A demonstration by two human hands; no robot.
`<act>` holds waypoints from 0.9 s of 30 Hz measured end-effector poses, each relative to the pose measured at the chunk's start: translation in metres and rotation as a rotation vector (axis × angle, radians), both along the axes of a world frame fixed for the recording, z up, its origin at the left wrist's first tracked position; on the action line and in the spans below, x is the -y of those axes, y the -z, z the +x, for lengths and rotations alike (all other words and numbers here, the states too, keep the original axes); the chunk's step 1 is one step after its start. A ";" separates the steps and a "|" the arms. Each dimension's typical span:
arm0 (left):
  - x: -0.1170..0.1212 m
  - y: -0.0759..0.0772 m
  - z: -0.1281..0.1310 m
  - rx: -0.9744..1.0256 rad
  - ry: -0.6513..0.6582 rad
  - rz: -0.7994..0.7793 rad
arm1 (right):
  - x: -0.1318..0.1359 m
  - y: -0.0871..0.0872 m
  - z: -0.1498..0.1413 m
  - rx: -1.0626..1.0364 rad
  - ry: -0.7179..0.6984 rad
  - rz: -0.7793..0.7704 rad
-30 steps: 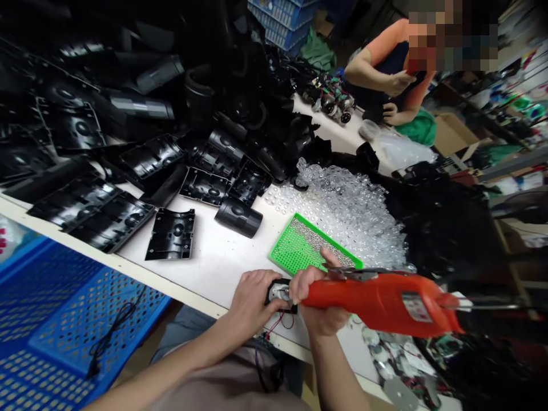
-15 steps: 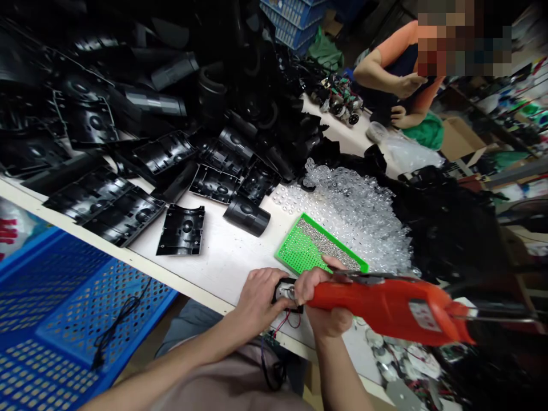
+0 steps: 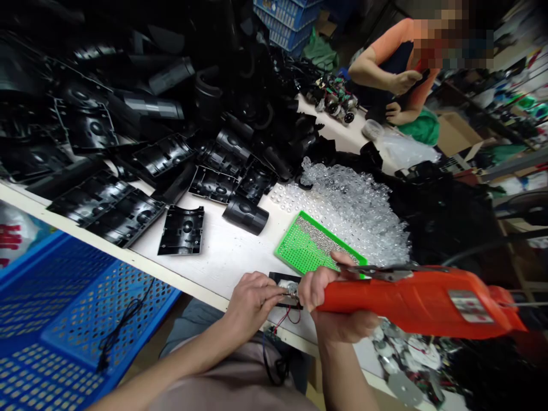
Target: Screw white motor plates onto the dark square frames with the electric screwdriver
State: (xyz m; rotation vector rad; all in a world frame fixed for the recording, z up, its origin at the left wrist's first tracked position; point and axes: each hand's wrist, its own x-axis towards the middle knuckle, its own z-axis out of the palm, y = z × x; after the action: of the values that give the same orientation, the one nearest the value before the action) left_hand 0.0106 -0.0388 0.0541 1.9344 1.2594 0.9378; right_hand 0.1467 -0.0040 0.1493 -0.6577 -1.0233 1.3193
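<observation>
My right hand [image 3: 331, 302] is wrapped round an orange electric screwdriver [image 3: 419, 301], whose tip points left at a small black part with a metal motor [image 3: 287, 290] at the table's front edge. My left hand [image 3: 250, 301] pinches that small part from the left and steadies it. Thin red and black wires [image 3: 286, 318] hang from the part over the edge. Just behind my hands lies a green perforated tray [image 3: 306, 246] with a band of small screws on it.
A heap of clear plastic lenses [image 3: 355, 214] lies behind the tray. Black plastic shells [image 3: 182, 228] are spread and piled across the left and back. A blue perforated crate [image 3: 64, 319] sits lower left. Another person in orange [image 3: 394, 74] works at the far end.
The screwdriver and my right hand have shifted slightly right and down. My left hand has drawn back a little, so more of the small part shows.
</observation>
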 end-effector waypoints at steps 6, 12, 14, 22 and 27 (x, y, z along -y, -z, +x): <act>0.005 0.002 0.004 0.095 -0.019 -0.075 | 0.007 -0.002 0.000 0.062 0.024 -0.018; 0.007 0.002 0.002 0.055 -0.014 -0.002 | 0.012 -0.002 0.000 0.041 0.029 -0.017; 0.004 0.003 -0.001 0.004 -0.042 0.027 | 0.010 -0.002 0.002 0.063 0.047 -0.013; -0.010 0.007 0.003 -0.165 -0.006 -0.067 | -0.006 0.021 0.001 0.083 0.061 0.017; -0.008 0.007 0.005 -0.165 -0.031 -0.088 | -0.004 0.043 0.001 0.136 -0.026 0.010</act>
State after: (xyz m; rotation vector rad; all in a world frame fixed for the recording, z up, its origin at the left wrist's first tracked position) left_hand 0.0159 -0.0310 0.0467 1.9604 1.4032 0.7375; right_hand 0.1479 0.0005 0.1059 -0.7362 -1.1513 1.3047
